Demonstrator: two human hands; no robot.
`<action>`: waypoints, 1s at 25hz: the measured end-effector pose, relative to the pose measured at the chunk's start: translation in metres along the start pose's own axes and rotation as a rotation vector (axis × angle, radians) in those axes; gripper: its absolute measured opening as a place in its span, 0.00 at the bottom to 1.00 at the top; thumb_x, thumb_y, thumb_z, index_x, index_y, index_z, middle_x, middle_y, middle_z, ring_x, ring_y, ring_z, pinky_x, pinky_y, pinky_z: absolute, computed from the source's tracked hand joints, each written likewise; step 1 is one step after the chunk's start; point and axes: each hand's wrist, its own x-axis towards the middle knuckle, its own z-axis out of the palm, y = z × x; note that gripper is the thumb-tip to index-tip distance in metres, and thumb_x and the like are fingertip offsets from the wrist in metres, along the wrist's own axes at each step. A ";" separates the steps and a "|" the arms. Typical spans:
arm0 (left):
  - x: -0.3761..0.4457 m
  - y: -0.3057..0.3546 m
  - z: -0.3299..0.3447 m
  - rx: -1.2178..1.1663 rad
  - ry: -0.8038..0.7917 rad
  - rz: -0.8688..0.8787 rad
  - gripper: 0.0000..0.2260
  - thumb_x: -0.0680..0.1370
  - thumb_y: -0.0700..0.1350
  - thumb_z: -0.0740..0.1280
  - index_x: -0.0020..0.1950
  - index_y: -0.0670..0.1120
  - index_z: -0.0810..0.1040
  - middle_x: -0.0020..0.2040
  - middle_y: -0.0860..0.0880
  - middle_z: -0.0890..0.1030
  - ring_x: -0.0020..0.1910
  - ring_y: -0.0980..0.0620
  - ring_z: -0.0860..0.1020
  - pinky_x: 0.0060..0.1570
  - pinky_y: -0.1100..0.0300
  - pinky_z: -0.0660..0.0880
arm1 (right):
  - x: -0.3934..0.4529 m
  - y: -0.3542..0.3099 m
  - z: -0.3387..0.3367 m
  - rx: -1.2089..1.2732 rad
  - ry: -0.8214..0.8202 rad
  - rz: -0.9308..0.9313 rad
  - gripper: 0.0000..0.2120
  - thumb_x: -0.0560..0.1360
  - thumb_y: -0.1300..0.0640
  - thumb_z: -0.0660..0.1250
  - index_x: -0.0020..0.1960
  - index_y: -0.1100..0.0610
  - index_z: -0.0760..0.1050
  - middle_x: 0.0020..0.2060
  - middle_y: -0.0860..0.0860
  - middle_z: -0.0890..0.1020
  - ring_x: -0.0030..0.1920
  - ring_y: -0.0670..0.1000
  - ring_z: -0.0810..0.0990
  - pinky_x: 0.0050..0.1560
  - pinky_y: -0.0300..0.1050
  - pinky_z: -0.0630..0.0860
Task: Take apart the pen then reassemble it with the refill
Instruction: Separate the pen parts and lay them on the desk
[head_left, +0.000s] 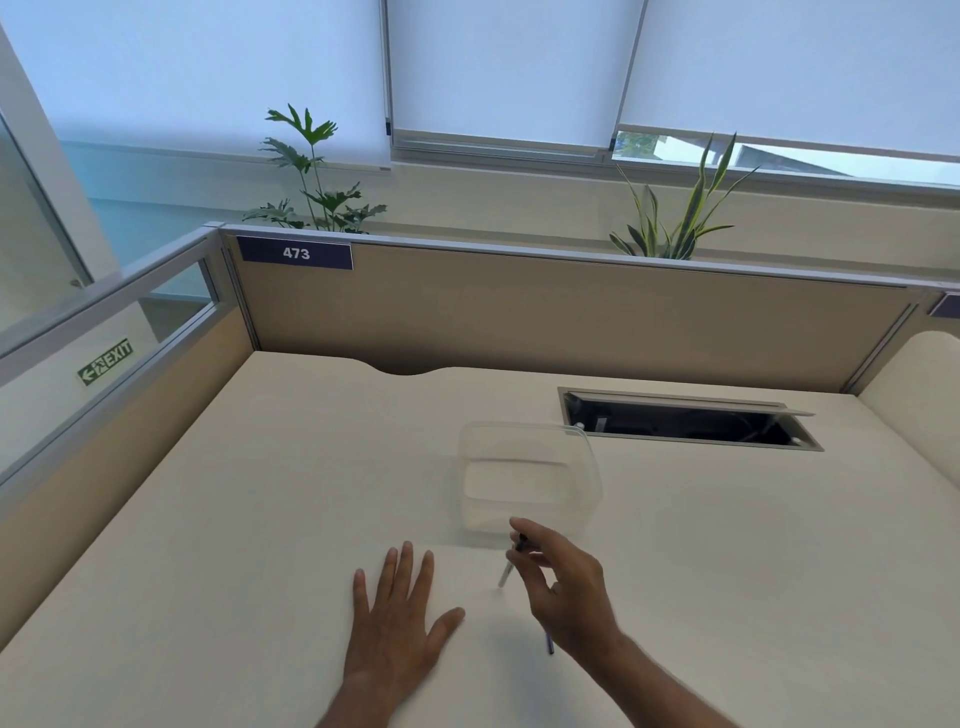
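My right hand (563, 587) pinches a slim pen (508, 569) near its dark upper end, between thumb and fingers. The pen's pale lower end points down toward the desk. A short blue piece (549, 644), partly hidden under my right wrist, lies on the desk. My left hand (397, 618) rests flat on the desk with its fingers spread, left of the pen and holding nothing. I cannot tell whether the pen is whole or in parts.
A clear plastic container (530, 478) stands just beyond my right hand. An open cable hatch (691, 418) is set into the cream desk (260, 519) at the back right. Partition walls (519, 306) close the desk at the back and left.
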 end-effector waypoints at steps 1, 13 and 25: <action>0.000 0.000 0.000 0.001 -0.005 0.000 0.34 0.74 0.66 0.52 0.67 0.45 0.77 0.68 0.42 0.76 0.66 0.41 0.75 0.68 0.46 0.41 | 0.001 0.000 -0.001 0.002 0.021 -0.002 0.19 0.73 0.64 0.73 0.61 0.52 0.78 0.46 0.45 0.84 0.47 0.41 0.84 0.47 0.39 0.83; 0.002 -0.003 0.004 0.024 -0.003 0.028 0.32 0.75 0.65 0.53 0.69 0.47 0.76 0.69 0.43 0.75 0.67 0.41 0.74 0.68 0.44 0.41 | 0.004 -0.001 -0.004 -0.022 -0.050 0.008 0.18 0.73 0.65 0.72 0.60 0.51 0.77 0.44 0.46 0.85 0.45 0.40 0.84 0.46 0.41 0.83; 0.003 0.005 0.006 0.007 -0.012 0.109 0.27 0.75 0.59 0.55 0.67 0.48 0.77 0.68 0.44 0.77 0.67 0.46 0.75 0.68 0.45 0.44 | 0.011 -0.005 -0.011 -0.082 0.001 -0.055 0.17 0.71 0.65 0.76 0.58 0.57 0.79 0.41 0.48 0.85 0.40 0.43 0.84 0.43 0.40 0.83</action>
